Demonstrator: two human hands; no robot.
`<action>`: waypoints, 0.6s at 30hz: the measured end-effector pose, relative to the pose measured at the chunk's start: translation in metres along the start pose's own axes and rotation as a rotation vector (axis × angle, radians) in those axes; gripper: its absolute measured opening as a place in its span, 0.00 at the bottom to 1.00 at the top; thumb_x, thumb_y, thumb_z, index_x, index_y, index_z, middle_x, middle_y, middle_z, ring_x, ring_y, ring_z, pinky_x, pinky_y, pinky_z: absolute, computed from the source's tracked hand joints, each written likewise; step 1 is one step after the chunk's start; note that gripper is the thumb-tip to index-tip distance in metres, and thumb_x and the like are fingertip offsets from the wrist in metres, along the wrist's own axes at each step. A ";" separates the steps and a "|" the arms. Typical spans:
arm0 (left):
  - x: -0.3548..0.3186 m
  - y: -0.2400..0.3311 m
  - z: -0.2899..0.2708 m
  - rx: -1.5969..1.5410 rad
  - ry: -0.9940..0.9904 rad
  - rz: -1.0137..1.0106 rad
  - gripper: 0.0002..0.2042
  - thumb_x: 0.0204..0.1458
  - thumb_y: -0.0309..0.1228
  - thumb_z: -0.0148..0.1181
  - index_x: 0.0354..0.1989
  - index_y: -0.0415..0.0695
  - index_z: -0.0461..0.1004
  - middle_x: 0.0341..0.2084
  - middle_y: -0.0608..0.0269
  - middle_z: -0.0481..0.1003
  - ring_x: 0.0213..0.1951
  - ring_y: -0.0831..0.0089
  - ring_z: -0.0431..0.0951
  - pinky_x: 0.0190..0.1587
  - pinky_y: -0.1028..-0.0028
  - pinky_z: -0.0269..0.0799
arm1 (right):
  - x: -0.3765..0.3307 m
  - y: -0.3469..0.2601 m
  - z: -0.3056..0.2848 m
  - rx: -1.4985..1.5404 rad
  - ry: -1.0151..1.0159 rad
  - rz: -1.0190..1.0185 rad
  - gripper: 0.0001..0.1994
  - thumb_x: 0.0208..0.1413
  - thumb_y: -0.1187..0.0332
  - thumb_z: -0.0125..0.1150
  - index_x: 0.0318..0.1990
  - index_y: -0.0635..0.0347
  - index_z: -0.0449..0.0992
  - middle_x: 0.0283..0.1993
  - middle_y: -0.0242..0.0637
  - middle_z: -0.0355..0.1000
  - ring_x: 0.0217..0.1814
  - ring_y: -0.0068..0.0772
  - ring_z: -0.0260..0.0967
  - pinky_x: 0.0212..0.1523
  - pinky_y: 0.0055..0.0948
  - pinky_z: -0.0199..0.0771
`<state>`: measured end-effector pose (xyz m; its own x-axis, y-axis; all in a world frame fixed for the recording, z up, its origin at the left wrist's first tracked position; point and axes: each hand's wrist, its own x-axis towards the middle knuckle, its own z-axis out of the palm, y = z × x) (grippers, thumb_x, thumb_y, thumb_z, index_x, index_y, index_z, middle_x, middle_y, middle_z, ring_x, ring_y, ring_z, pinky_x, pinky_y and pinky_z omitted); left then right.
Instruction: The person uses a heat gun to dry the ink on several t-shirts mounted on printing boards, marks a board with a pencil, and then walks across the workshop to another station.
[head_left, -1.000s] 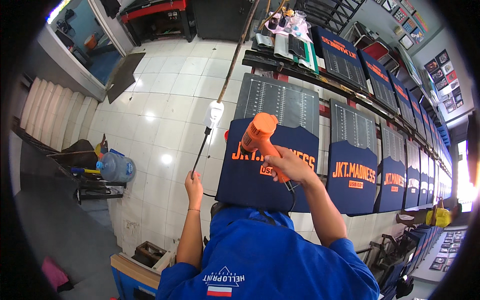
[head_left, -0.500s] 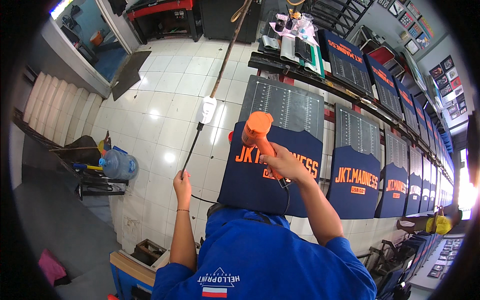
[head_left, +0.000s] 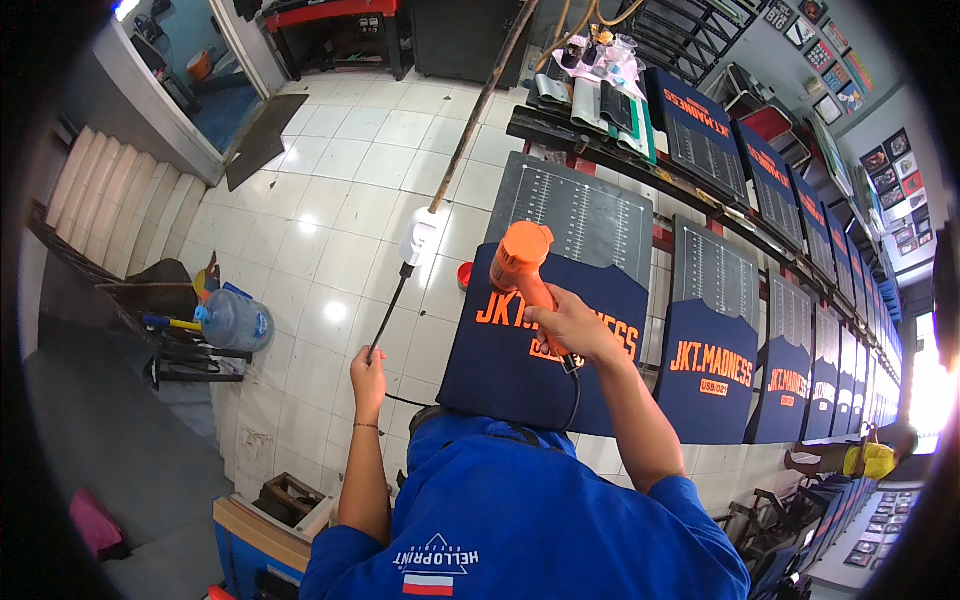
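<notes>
An orange hair dryer [head_left: 523, 250] is in my right hand [head_left: 574, 326], fingers wrapped round its handle. It is held above a navy shirt [head_left: 470, 360] with orange lettering, covering part of the print; the shirt lies over a grey board [head_left: 578, 205] marked with white scales. From the handle's end a black cord loops down. Out to the left, my left hand [head_left: 368, 372] is closed on a black cable [head_left: 392, 308]. That cable runs up to a white power socket [head_left: 419, 237] at the end of a brown pole or cord [head_left: 465, 140].
More boards with printed navy shirts [head_left: 711, 350] stretch away to the right, beside a second row [head_left: 690, 115]. A rack beam [head_left: 600, 150] carries squeegees and cups. At left are a blue water jug [head_left: 235, 320] and a small red cup [head_left: 464, 275]. A person in yellow [head_left: 872, 459] is far right.
The white socket appears slightly lower and further right. The dryer has shifted a little to the right; both hands keep their hold.
</notes>
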<state>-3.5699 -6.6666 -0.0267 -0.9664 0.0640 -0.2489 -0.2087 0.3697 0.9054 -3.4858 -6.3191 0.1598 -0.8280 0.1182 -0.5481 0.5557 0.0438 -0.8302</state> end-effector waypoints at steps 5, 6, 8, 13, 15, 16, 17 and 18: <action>0.001 -0.009 -0.004 0.031 0.015 0.048 0.13 0.62 0.33 0.50 0.26 0.41 0.70 0.14 0.73 0.58 0.18 0.83 0.55 0.21 0.73 0.50 | -0.002 -0.004 0.002 -0.025 -0.010 0.002 0.20 0.58 0.65 0.57 0.54 0.68 0.65 0.32 0.34 0.70 0.26 0.22 0.70 0.27 0.25 0.78; 0.002 -0.008 -0.004 0.030 0.011 0.046 0.13 0.62 0.33 0.50 0.26 0.41 0.70 0.14 0.73 0.58 0.18 0.83 0.55 0.21 0.73 0.50 | -0.002 -0.003 0.004 -0.010 0.011 -0.022 0.18 0.59 0.65 0.58 0.52 0.68 0.66 0.30 0.33 0.69 0.25 0.21 0.69 0.26 0.24 0.77; 0.003 -0.007 -0.003 0.036 0.010 0.064 0.13 0.62 0.33 0.49 0.26 0.41 0.70 0.14 0.73 0.57 0.18 0.83 0.54 0.21 0.73 0.50 | -0.001 0.001 0.006 0.021 0.054 -0.070 0.16 0.61 0.65 0.58 0.49 0.68 0.68 0.26 0.32 0.68 0.22 0.20 0.68 0.24 0.23 0.73; 0.004 -0.001 -0.002 0.024 -0.028 0.022 0.13 0.63 0.33 0.49 0.26 0.41 0.70 0.14 0.74 0.56 0.17 0.84 0.54 0.20 0.73 0.49 | -0.002 0.002 0.005 0.009 0.040 -0.049 0.17 0.61 0.65 0.58 0.50 0.69 0.68 0.31 0.34 0.70 0.23 0.20 0.69 0.25 0.24 0.74; 0.003 0.002 -0.001 0.034 -0.029 0.027 0.13 0.63 0.33 0.50 0.26 0.41 0.70 0.13 0.74 0.55 0.17 0.84 0.53 0.20 0.73 0.49 | -0.002 0.004 0.005 0.006 0.041 -0.038 0.17 0.60 0.65 0.58 0.50 0.69 0.68 0.32 0.34 0.71 0.23 0.20 0.69 0.25 0.24 0.75; 0.004 0.003 0.000 0.035 -0.026 0.043 0.13 0.63 0.33 0.50 0.26 0.41 0.70 0.13 0.74 0.55 0.17 0.84 0.53 0.20 0.73 0.48 | -0.003 0.005 0.005 0.004 0.041 -0.026 0.17 0.60 0.65 0.58 0.51 0.69 0.68 0.32 0.35 0.71 0.23 0.20 0.69 0.25 0.24 0.75; 0.005 0.002 0.000 0.037 -0.024 0.059 0.13 0.63 0.34 0.50 0.26 0.41 0.70 0.13 0.74 0.55 0.17 0.84 0.53 0.20 0.73 0.48 | -0.003 0.006 0.005 0.002 0.041 -0.013 0.17 0.60 0.65 0.58 0.51 0.69 0.68 0.32 0.35 0.71 0.23 0.20 0.69 0.25 0.24 0.75; 0.005 0.002 0.001 0.038 -0.022 0.074 0.14 0.63 0.34 0.50 0.26 0.42 0.70 0.13 0.75 0.55 0.17 0.84 0.53 0.20 0.73 0.48 | -0.005 0.006 0.005 0.006 0.026 -0.013 0.18 0.60 0.65 0.58 0.51 0.69 0.67 0.31 0.34 0.70 0.23 0.21 0.69 0.25 0.24 0.76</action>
<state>-3.5747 -6.6651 -0.0266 -0.9753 0.1125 -0.1900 -0.1309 0.3986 0.9077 -3.4789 -6.3245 0.1572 -0.8328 0.1436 -0.5346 0.5445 0.0395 -0.8378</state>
